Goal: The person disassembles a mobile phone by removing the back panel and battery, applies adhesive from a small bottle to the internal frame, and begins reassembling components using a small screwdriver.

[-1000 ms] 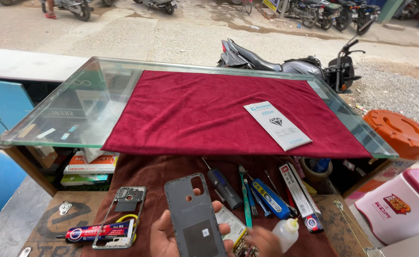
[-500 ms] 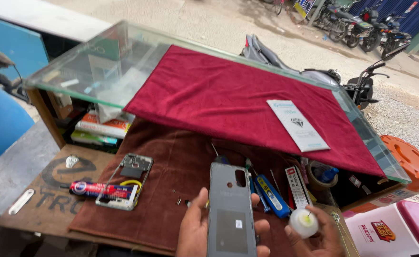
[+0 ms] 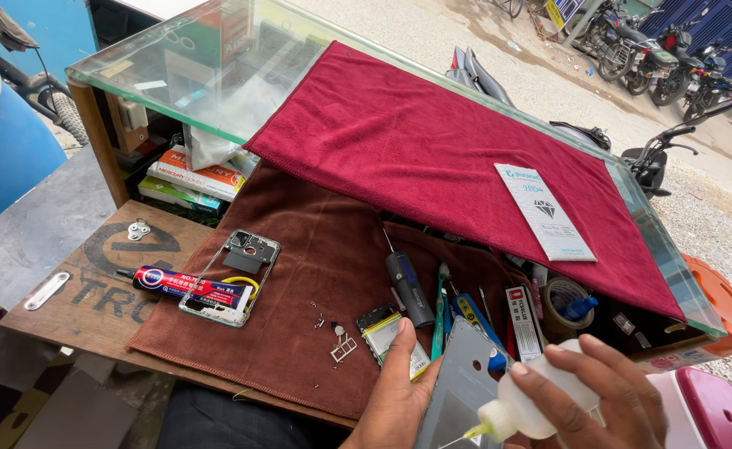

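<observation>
Nearest, the right hand (image 3: 607, 399) pinches a small white squeeze bottle (image 3: 528, 405) over the grey phone back (image 3: 461, 391) clasped by the left hand (image 3: 395, 395), with tools (image 3: 457, 303) and red cloth (image 3: 432, 141) beyond.

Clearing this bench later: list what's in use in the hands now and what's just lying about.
In use: left hand holding grey phone back panel; right hand holding squeeze bottle.

Lying about: phone frame, glue tube, screwdriver, tape roll, white packet.

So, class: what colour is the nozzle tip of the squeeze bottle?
Yellow, on the squeeze bottle in the right hand; head view.
</observation>
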